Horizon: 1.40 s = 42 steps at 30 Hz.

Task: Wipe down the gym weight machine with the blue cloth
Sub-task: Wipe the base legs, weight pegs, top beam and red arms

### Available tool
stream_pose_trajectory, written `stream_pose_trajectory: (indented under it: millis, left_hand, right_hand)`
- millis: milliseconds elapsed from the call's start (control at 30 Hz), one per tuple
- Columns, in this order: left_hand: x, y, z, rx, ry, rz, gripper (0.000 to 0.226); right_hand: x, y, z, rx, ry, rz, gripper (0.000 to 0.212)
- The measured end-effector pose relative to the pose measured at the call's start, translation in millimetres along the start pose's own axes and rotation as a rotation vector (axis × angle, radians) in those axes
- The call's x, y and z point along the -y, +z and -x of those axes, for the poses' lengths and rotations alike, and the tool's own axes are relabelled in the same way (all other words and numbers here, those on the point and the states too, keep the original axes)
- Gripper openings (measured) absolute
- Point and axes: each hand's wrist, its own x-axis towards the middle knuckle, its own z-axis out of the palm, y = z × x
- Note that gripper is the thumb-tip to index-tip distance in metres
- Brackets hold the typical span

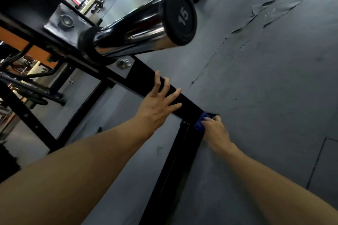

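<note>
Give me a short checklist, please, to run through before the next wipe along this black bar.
1. Cloth in the right hand: ok, fingers curl round it.
2. Cloth on the frame: ok, it presses at the joint where the bar meets the lower beam.
3. Left hand steady on the bar: ok, open, fingers spread.
4. Wiping path free: not ok, the left hand lies on the bar just ahead of the cloth.
5. Head room near the chrome sleeve: cannot tell.
6. Bar already clean: cannot tell, too dark.

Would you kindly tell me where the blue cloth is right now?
In the head view, lower right of centre: the blue cloth is in the right hand, pressed against the black frame's corner joint.
</note>
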Motion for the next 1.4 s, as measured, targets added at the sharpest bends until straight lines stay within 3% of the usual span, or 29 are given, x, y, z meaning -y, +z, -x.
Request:
stream_pose_trajectory:
  millis: [67,133,167,233,267,367,467,600,700,833,967,1100,1233,1400]
  left_hand:
    - [1,-1,-1,0.003,0.004,0.018,0.06]
    - [-6,6,0,-0.042,0.022,0.101,0.056]
    - [-17,13,4,-0.089,0.032,0.168,0.054]
    - [-53,34,23,-0.178,0.054,0.304,0.055]
    - [-76,43,36,-0.195,0.039,0.406,0.058]
    - [-144,61,72,-0.102,0.016,0.742,0.055]
    - [-182,66,88,0.309,-0.012,1.108,0.075]
    - [-197,65,87,0.314,-0.133,1.304,0.088]
    - [-205,66,88,0.318,-0.157,1.334,0.09]
    - [-215,66,90,0.276,-0.198,1.346,0.089]
    - [-220,69,95,0.249,-0.245,1.469,0.093]
    - [-238,57,114,0.271,-0.343,1.604,0.101]
    - [-273,44,166,0.37,-0.449,1.601,0.101]
    - [-323,45,262,0.56,-0.581,1.498,0.088]
  right_hand:
    - [12,-3,14,-0.152,0.204,-0.376,0.024]
    - [33,2,38,-0.394,0.075,-0.361,0.028]
    - [43,6,52,-0.423,-0.083,-0.286,0.031]
    - [51,14,62,-0.335,-0.381,-0.057,0.037]
    - [50,20,58,-0.277,-0.437,0.03,0.036]
    - [48,14,26,-0.167,-0.443,0.286,0.042]
    - [65,3,6,-0.063,-0.402,0.465,0.039]
    - [65,16,26,0.034,-0.443,0.626,0.049]
    - [50,17,47,0.042,-0.405,0.648,0.052]
    - [63,12,12,-0.074,-0.461,0.659,0.043]
    - [82,2,16,0.024,-0.462,0.619,0.034]
    - [73,-2,50,0.136,-0.439,0.335,0.056]
    - [84,20,88,0.198,-0.637,0.157,0.062]
    - [137,79,164,0.302,-0.969,0.14,0.064]
